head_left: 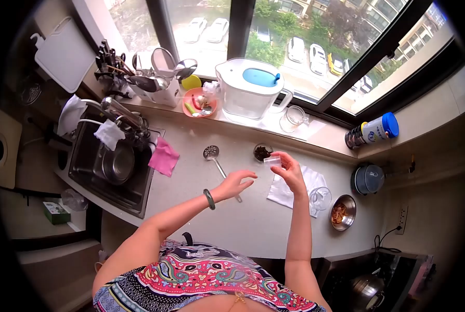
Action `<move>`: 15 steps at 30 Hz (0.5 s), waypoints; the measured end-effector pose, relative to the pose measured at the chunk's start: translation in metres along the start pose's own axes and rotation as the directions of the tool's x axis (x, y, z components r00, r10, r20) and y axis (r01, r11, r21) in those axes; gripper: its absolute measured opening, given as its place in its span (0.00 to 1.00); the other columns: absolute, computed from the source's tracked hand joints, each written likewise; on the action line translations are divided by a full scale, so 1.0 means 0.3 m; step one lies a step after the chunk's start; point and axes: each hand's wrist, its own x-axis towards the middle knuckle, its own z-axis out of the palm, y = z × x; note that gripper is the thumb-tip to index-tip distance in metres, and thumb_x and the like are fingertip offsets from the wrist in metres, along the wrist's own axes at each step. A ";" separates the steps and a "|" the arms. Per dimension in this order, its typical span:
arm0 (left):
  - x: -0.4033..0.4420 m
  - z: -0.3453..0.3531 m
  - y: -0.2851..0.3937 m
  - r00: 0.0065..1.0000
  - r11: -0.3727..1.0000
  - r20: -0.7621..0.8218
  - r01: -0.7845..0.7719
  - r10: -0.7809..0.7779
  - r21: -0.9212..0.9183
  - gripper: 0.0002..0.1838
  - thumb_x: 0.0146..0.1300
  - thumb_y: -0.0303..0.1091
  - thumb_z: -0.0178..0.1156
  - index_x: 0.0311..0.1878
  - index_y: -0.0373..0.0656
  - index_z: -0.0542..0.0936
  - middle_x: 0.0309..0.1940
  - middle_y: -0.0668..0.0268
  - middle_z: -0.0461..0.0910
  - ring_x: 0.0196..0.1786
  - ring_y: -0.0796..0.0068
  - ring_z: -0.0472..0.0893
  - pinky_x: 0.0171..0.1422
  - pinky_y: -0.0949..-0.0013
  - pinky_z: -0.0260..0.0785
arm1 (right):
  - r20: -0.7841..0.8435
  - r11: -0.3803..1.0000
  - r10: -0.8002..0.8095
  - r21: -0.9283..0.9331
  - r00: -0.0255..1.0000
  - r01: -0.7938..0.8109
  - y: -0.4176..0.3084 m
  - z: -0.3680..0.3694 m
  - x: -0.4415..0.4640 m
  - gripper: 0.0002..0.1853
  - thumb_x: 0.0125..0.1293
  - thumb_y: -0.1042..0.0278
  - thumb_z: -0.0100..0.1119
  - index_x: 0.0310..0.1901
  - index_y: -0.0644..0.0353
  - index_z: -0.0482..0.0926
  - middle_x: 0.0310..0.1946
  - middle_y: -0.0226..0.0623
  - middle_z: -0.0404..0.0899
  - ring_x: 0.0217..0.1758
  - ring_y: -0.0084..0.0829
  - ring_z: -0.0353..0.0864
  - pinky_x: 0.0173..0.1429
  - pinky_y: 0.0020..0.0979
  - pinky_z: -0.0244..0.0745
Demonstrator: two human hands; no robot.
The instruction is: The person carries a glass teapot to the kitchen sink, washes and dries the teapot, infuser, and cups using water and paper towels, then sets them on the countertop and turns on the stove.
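Observation:
My right hand (pixel 292 176) grips a small clear plastic cup (pixel 272 162) between thumb and fingers. The cup is tilted close to the near rim of a glass bowl (pixel 262 152) with dark pieces in it; whether the two touch, I cannot tell. My left hand (pixel 235 185) is open above the handle of a slotted ladle (pixel 211 152), fingers pointing toward the right hand. A white cloth (pixel 280 192) lies under my right wrist, and a clear glass bowl (pixel 320 198) stands at its right edge.
At the left is a sink (pixel 144 192) with a metal pot (pixel 118 163) inside; a pink cloth (pixel 164 157) hangs by its edge. A water filter jug (pixel 243 93), a pink plate (pixel 192 110) and a glass jar (pixel 293 118) line the sill. A metal bowl (pixel 350 212) of reddish food stands right.

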 end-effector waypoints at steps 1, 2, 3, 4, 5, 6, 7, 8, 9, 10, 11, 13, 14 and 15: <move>-0.090 -0.113 -0.015 0.980 0.987 0.165 0.090 -0.112 0.135 0.15 0.64 0.38 0.60 0.51 0.43 0.80 0.51 0.57 0.80 0.56 0.57 0.78 0.61 0.60 0.68 | 0.074 0.995 0.010 -0.102 0.997 -0.002 0.027 0.117 0.028 0.24 0.55 0.69 0.70 0.53 0.62 0.75 0.42 0.30 0.80 0.45 0.23 0.78 0.51 0.25 0.74; -0.180 -0.228 -0.027 0.916 0.948 0.316 0.161 -0.246 0.273 0.13 0.65 0.39 0.59 0.48 0.43 0.82 0.47 0.58 0.82 0.53 0.60 0.80 0.58 0.61 0.70 | 0.194 0.965 0.015 -0.259 0.981 0.037 -0.026 0.244 0.045 0.22 0.56 0.66 0.70 0.51 0.63 0.76 0.41 0.31 0.80 0.44 0.23 0.78 0.50 0.26 0.74; -0.239 -0.380 0.022 0.900 0.929 0.349 0.138 -0.262 0.343 0.14 0.67 0.40 0.57 0.45 0.41 0.83 0.41 0.58 0.84 0.47 0.62 0.82 0.53 0.62 0.72 | 0.307 0.911 0.037 -0.401 0.951 0.094 -0.115 0.370 0.059 0.21 0.57 0.62 0.70 0.48 0.63 0.76 0.40 0.32 0.80 0.43 0.22 0.78 0.49 0.26 0.74; -0.284 -0.546 0.107 0.870 0.922 0.388 0.167 -0.305 0.350 0.14 0.67 0.40 0.56 0.46 0.40 0.83 0.40 0.58 0.84 0.45 0.64 0.83 0.52 0.66 0.72 | 0.410 0.868 0.028 -0.462 0.912 0.181 -0.233 0.485 0.070 0.21 0.58 0.58 0.69 0.47 0.64 0.77 0.37 0.34 0.80 0.41 0.22 0.77 0.48 0.27 0.73; -0.326 -0.713 0.245 0.868 0.911 0.362 0.208 -0.339 0.356 0.14 0.68 0.39 0.56 0.45 0.39 0.83 0.35 0.59 0.84 0.42 0.69 0.83 0.50 0.69 0.72 | 0.511 0.908 -0.006 -0.358 0.860 0.219 -0.354 0.581 0.076 0.23 0.58 0.56 0.69 0.47 0.64 0.76 0.37 0.34 0.80 0.43 0.22 0.77 0.49 0.27 0.73; -0.371 -0.864 0.379 0.906 0.941 0.292 0.242 -0.307 0.238 0.14 0.68 0.41 0.56 0.42 0.39 0.84 0.32 0.63 0.83 0.34 0.75 0.80 0.44 0.69 0.72 | 0.597 0.929 -0.139 -0.198 0.790 0.313 -0.485 0.660 0.076 0.22 0.60 0.58 0.68 0.49 0.64 0.75 0.38 0.34 0.79 0.43 0.22 0.77 0.50 0.27 0.73; -0.430 -1.005 0.507 0.970 0.992 0.228 0.062 -0.086 0.109 0.16 0.70 0.43 0.56 0.43 0.38 0.83 0.32 0.67 0.82 0.36 0.79 0.78 0.46 0.71 0.72 | 0.629 0.943 -0.269 0.020 0.729 0.332 -0.636 0.730 0.051 0.26 0.59 0.55 0.68 0.51 0.65 0.74 0.40 0.36 0.79 0.45 0.26 0.78 0.53 0.27 0.72; -0.503 -1.127 0.604 0.991 0.996 0.124 -0.038 0.048 -0.080 0.20 0.69 0.48 0.55 0.42 0.38 0.82 0.36 0.66 0.82 0.42 0.78 0.79 0.51 0.71 0.72 | 0.641 0.915 -0.401 0.245 0.654 0.321 -0.781 0.783 0.010 0.26 0.57 0.55 0.69 0.50 0.66 0.74 0.37 0.36 0.78 0.42 0.28 0.79 0.54 0.31 0.73; -0.582 -1.213 0.742 0.961 0.950 -0.007 -0.275 0.277 -0.145 0.23 0.69 0.53 0.52 0.43 0.40 0.81 0.40 0.63 0.82 0.44 0.74 0.80 0.57 0.68 0.72 | 0.528 0.788 -0.603 0.508 0.598 0.347 -0.876 0.868 -0.038 0.28 0.52 0.45 0.72 0.43 0.60 0.75 0.32 0.40 0.80 0.44 0.34 0.79 0.63 0.45 0.65; -0.669 -1.281 0.826 0.898 0.861 -0.120 -0.440 0.423 -0.256 0.23 0.70 0.55 0.50 0.44 0.42 0.79 0.39 0.61 0.81 0.47 0.68 0.80 0.62 0.61 0.70 | 0.510 0.563 -0.825 0.718 0.242 0.409 -0.945 0.934 0.006 0.22 0.54 0.46 0.70 0.38 0.55 0.74 0.28 0.37 0.80 0.42 0.33 0.80 0.64 0.48 0.63; -0.747 -1.345 0.852 0.828 0.696 -0.176 -0.546 0.532 -0.466 0.22 0.70 0.55 0.49 0.44 0.44 0.77 0.37 0.62 0.79 0.46 0.65 0.79 0.67 0.50 0.65 | 0.438 0.458 -0.889 0.841 0.134 0.287 -0.997 1.016 -0.028 0.20 0.57 0.46 0.69 0.39 0.52 0.75 0.28 0.30 0.82 0.42 0.31 0.80 0.67 0.46 0.60; -0.894 -1.418 0.789 0.720 0.370 -0.221 -0.565 0.658 -0.738 0.21 0.69 0.55 0.50 0.42 0.46 0.77 0.35 0.62 0.78 0.44 0.62 0.79 0.70 0.42 0.59 | 0.377 0.381 -0.924 0.917 0.055 0.119 -0.923 1.194 0.000 0.20 0.56 0.48 0.70 0.40 0.51 0.75 0.27 0.26 0.82 0.43 0.30 0.80 0.69 0.46 0.57; -0.962 -1.438 0.740 0.668 0.195 -0.271 -0.536 0.694 -0.821 0.20 0.69 0.55 0.51 0.41 0.47 0.77 0.34 0.62 0.78 0.42 0.61 0.78 0.70 0.38 0.57 | 0.355 0.357 -0.934 0.934 0.040 0.032 -0.860 1.294 0.024 0.20 0.56 0.49 0.71 0.41 0.50 0.75 0.27 0.23 0.82 0.43 0.28 0.80 0.70 0.47 0.56; -0.994 -1.479 0.610 0.695 0.282 -0.195 -0.509 0.692 -0.813 0.20 0.69 0.54 0.52 0.44 0.46 0.78 0.37 0.61 0.80 0.43 0.60 0.79 0.71 0.40 0.56 | 0.360 0.324 -0.917 0.923 0.170 -0.210 -0.683 1.477 0.094 0.22 0.55 0.50 0.71 0.44 0.53 0.76 0.27 0.27 0.82 0.43 0.29 0.80 0.68 0.45 0.58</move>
